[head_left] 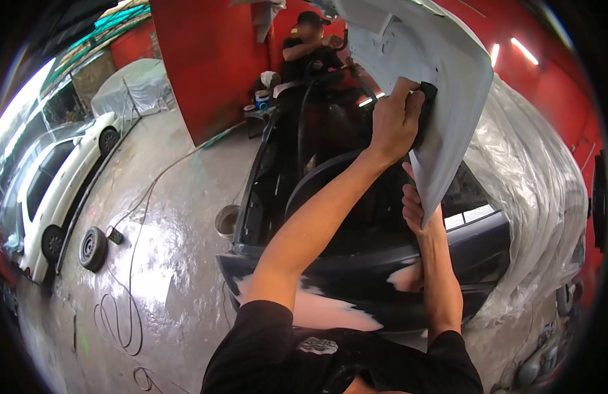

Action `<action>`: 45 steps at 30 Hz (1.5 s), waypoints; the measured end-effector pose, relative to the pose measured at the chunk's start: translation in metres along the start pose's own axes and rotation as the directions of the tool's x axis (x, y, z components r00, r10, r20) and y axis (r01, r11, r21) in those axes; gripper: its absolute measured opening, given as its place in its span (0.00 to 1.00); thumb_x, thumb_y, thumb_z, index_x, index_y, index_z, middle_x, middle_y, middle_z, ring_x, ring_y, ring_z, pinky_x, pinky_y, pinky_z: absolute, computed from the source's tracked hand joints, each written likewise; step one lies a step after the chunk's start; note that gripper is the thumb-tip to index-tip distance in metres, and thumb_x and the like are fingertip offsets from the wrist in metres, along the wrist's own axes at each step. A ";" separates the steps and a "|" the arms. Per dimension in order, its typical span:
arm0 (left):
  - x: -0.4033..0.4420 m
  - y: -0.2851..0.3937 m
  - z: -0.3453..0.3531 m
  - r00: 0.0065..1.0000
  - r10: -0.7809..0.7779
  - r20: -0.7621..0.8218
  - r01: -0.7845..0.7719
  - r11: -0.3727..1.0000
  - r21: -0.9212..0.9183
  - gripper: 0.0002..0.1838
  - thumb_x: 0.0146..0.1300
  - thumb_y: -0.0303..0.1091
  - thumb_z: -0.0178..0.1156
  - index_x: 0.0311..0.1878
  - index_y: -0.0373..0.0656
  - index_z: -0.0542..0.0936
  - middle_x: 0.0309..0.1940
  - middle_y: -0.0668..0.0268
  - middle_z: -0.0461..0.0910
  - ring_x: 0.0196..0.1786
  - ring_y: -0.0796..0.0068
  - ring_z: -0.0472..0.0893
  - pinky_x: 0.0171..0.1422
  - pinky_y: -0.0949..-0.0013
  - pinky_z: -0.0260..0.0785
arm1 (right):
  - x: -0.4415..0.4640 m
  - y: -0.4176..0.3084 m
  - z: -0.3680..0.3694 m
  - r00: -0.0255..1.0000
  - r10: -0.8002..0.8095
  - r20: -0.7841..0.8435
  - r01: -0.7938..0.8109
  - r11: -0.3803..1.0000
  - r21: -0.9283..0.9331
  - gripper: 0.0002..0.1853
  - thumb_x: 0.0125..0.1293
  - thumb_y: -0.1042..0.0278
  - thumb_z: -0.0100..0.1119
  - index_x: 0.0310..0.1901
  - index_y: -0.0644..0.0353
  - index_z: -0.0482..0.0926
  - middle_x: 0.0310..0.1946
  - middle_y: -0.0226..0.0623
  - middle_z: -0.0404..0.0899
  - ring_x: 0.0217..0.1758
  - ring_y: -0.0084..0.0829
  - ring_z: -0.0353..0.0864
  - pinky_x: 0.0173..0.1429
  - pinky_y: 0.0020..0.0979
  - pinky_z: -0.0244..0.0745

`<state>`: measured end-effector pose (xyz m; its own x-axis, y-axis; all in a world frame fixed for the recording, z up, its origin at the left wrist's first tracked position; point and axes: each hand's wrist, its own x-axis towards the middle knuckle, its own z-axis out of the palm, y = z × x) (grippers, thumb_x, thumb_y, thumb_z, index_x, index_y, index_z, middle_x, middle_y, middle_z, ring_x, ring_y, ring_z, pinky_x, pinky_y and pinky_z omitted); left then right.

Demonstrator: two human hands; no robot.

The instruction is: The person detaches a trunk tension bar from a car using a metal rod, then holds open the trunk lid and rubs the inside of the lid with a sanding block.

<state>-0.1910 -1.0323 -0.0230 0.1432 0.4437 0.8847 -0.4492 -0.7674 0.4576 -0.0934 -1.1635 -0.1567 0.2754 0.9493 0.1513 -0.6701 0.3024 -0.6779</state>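
Observation:
My left hand [397,125] is closed round a black sanding block [427,105]. The block lies against the inner face of a raised, pale grey car panel [451,98]. Lower down, my right hand [415,205] grips the bottom edge of that panel, with part of the hand hidden behind it. Below both arms is a dark car body [363,269] with pale pinkish patches [333,312] on its paint.
Another person [310,56] stands across the car. Clear plastic sheeting [520,190] drapes on the right. A loose wheel [92,249], a hose [141,226] and a bucket [227,220] are on the wet floor. A white car [61,184] stands at left.

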 end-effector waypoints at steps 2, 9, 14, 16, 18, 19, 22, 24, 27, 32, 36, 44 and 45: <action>0.000 0.001 0.000 1.000 0.010 0.000 -0.010 1.000 -0.008 0.06 0.73 0.29 0.55 0.46 0.35 0.74 0.19 0.63 0.70 0.22 0.79 0.65 0.28 0.68 0.59 | 0.001 0.000 0.002 0.999 0.007 -0.034 -0.008 1.000 -0.014 0.26 0.76 0.64 0.50 0.73 0.56 0.64 0.19 0.24 0.58 0.11 0.15 0.52 0.10 0.18 0.47; -0.001 0.004 -0.001 0.999 -0.043 0.017 0.043 0.999 -0.021 0.08 0.73 0.29 0.56 0.49 0.35 0.73 0.19 0.67 0.69 0.23 0.82 0.63 0.28 0.70 0.56 | 0.001 0.001 0.002 0.998 -0.009 -0.057 0.006 0.999 -0.051 0.23 0.76 0.61 0.52 0.69 0.55 0.69 0.18 0.22 0.56 0.11 0.15 0.51 0.11 0.18 0.45; -0.001 0.007 -0.002 0.998 -0.056 0.042 0.056 0.998 -0.015 0.08 0.73 0.28 0.55 0.49 0.35 0.73 0.21 0.67 0.67 0.27 0.82 0.63 0.31 0.71 0.56 | 0.001 0.001 0.003 0.998 -0.022 -0.061 0.015 0.993 -0.119 0.25 0.75 0.54 0.54 0.68 0.54 0.69 0.19 0.22 0.55 0.12 0.15 0.49 0.12 0.18 0.44; -0.001 0.007 -0.002 0.995 -0.075 0.063 0.076 0.997 -0.005 0.08 0.73 0.28 0.55 0.49 0.34 0.73 0.24 0.66 0.72 0.29 0.82 0.65 0.32 0.71 0.59 | 0.001 0.001 0.000 0.998 -0.016 -0.057 0.010 0.993 -0.117 0.25 0.74 0.52 0.54 0.67 0.53 0.70 0.19 0.22 0.55 0.12 0.15 0.49 0.13 0.18 0.44; -0.001 0.009 -0.003 0.995 -0.074 0.062 0.074 0.997 -0.001 0.07 0.73 0.28 0.54 0.49 0.34 0.73 0.26 0.66 0.74 0.30 0.81 0.67 0.34 0.71 0.61 | 0.001 -0.001 0.003 0.996 0.002 -0.085 -0.011 0.994 -0.107 0.24 0.74 0.49 0.56 0.66 0.51 0.71 0.18 0.22 0.54 0.12 0.15 0.48 0.13 0.17 0.44; -0.001 0.008 -0.003 0.995 -0.074 0.061 0.074 0.997 0.002 0.07 0.73 0.28 0.54 0.49 0.34 0.73 0.26 0.66 0.76 0.30 0.80 0.68 0.35 0.71 0.62 | 0.001 -0.001 0.005 0.996 -0.006 -0.086 -0.003 0.994 -0.105 0.24 0.74 0.49 0.55 0.65 0.51 0.71 0.18 0.21 0.54 0.12 0.15 0.48 0.12 0.17 0.43; 0.000 0.002 0.002 1.000 0.020 0.003 -0.020 1.000 -0.008 0.06 0.74 0.29 0.55 0.48 0.38 0.74 0.18 0.66 0.63 0.22 0.80 0.61 0.27 0.69 0.54 | 0.000 -0.001 0.007 0.996 -0.010 -0.091 0.000 0.995 -0.101 0.23 0.75 0.48 0.54 0.64 0.50 0.71 0.18 0.21 0.54 0.12 0.15 0.48 0.12 0.18 0.43; 0.000 0.001 0.002 1.000 0.015 -0.004 -0.015 1.000 -0.017 0.06 0.74 0.28 0.55 0.48 0.37 0.75 0.18 0.67 0.64 0.23 0.81 0.62 0.28 0.69 0.55 | 0.001 -0.001 0.006 0.996 -0.003 -0.092 -0.006 0.995 -0.102 0.22 0.75 0.48 0.54 0.64 0.50 0.72 0.17 0.21 0.54 0.12 0.15 0.48 0.11 0.18 0.43; -0.001 0.002 0.003 0.999 0.043 -0.025 -0.044 0.999 -0.030 0.05 0.74 0.28 0.55 0.48 0.36 0.75 0.19 0.68 0.66 0.24 0.83 0.62 0.28 0.71 0.55 | -0.001 -0.002 0.010 0.995 -0.008 -0.097 -0.004 0.993 -0.116 0.20 0.76 0.48 0.52 0.62 0.49 0.73 0.17 0.23 0.55 0.11 0.16 0.49 0.11 0.19 0.44; -0.001 -0.001 0.004 1.000 -0.003 -0.002 0.003 0.998 -0.070 0.06 0.74 0.28 0.56 0.48 0.35 0.75 0.20 0.69 0.68 0.25 0.84 0.62 0.29 0.73 0.56 | -0.004 -0.005 0.015 0.989 0.015 -0.147 -0.025 0.998 -0.062 0.18 0.77 0.54 0.49 0.63 0.48 0.74 0.16 0.24 0.56 0.10 0.18 0.51 0.10 0.20 0.45; -0.002 0.002 0.004 1.000 0.011 -0.019 -0.012 0.997 -0.072 0.07 0.75 0.29 0.56 0.48 0.35 0.75 0.18 0.69 0.68 0.23 0.83 0.62 0.28 0.71 0.56 | -0.002 -0.003 0.013 0.994 0.018 -0.107 -0.023 0.999 -0.043 0.16 0.78 0.51 0.49 0.59 0.47 0.76 0.15 0.24 0.56 0.10 0.18 0.51 0.09 0.22 0.45; -0.002 0.011 -0.004 0.985 -0.150 0.083 0.154 0.987 -0.040 0.10 0.71 0.27 0.55 0.51 0.33 0.75 0.34 0.64 0.78 0.35 0.79 0.73 0.42 0.72 0.67 | 0.001 -0.001 0.007 0.996 -0.004 -0.089 -0.002 0.998 -0.066 0.18 0.77 0.51 0.52 0.62 0.48 0.74 0.17 0.23 0.57 0.11 0.18 0.51 0.09 0.21 0.45; -0.002 0.009 -0.003 0.997 -0.071 0.044 0.072 0.997 -0.041 0.08 0.72 0.27 0.55 0.50 0.34 0.75 0.29 0.66 0.74 0.31 0.81 0.69 0.37 0.72 0.62 | 0.000 0.000 0.006 0.997 -0.004 -0.083 -0.001 0.998 -0.065 0.19 0.76 0.51 0.53 0.62 0.49 0.73 0.17 0.23 0.57 0.11 0.17 0.51 0.09 0.21 0.45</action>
<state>-0.1982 -1.0386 -0.0206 0.2131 0.4760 0.8532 -0.4737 -0.7134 0.5163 -0.0971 -1.1627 -0.1525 0.3345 0.9377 0.0943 -0.6240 0.2954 -0.7235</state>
